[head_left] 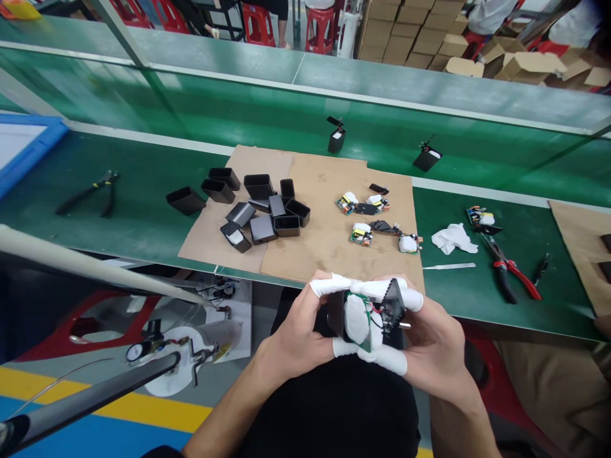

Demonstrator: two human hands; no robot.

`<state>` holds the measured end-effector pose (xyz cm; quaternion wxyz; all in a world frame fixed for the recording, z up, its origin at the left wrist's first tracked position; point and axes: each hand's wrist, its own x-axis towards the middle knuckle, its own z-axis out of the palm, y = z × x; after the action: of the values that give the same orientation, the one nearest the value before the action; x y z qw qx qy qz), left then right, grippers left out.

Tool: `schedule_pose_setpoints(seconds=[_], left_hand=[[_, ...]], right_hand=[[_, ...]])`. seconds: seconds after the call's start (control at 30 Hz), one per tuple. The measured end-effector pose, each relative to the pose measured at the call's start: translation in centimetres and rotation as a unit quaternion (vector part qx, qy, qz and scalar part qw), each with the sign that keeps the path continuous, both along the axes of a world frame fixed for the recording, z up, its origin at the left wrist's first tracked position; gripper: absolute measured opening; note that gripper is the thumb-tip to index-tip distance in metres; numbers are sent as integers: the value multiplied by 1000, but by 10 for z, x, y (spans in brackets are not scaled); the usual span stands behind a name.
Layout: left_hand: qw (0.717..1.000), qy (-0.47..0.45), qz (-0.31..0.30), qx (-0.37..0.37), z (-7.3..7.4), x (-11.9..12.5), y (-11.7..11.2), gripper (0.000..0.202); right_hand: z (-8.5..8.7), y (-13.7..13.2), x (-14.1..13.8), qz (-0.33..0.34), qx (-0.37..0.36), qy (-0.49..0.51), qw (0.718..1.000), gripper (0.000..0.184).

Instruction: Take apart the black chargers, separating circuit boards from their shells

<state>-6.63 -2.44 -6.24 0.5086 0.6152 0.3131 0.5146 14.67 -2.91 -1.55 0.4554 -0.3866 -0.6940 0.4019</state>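
Observation:
Both my hands meet over my lap, just below the front edge of the green bench (143,210). My left hand (298,327) grips a black plastic casing (335,313) with white-capped fingers. My right hand (432,346) pinches a green circuit board with a white pad (358,320) and a black end cap (394,305), held against the casing's opening. Wires run between board and cap. Several more circuit boards (361,234) lie on the brown cardboard sheet (324,248) ahead. A heap of empty black casings (267,213) sits left of them.
Black pliers (90,192) lie at the left. Red-handled pliers (513,270), a white cloth (452,238), a metal blade (449,266) and another board (480,217) lie to the right. Two finished black units (337,138) (426,158) stand further back. Cardboard boxes (429,38) are stacked behind.

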Motion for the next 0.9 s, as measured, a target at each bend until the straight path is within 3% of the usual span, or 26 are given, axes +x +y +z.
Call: schedule_pose_setpoints(seconds=[0.63, 0.9], left_hand=[[1000, 1, -10, -27, 0, -1, -2, 78], [999, 16, -13, -40, 3, -5, -2, 76]], right_hand=[[-7, 3, -3, 18, -22, 8, 1000, 67], [-22, 3, 0, 9, 3, -50, 999, 65]])
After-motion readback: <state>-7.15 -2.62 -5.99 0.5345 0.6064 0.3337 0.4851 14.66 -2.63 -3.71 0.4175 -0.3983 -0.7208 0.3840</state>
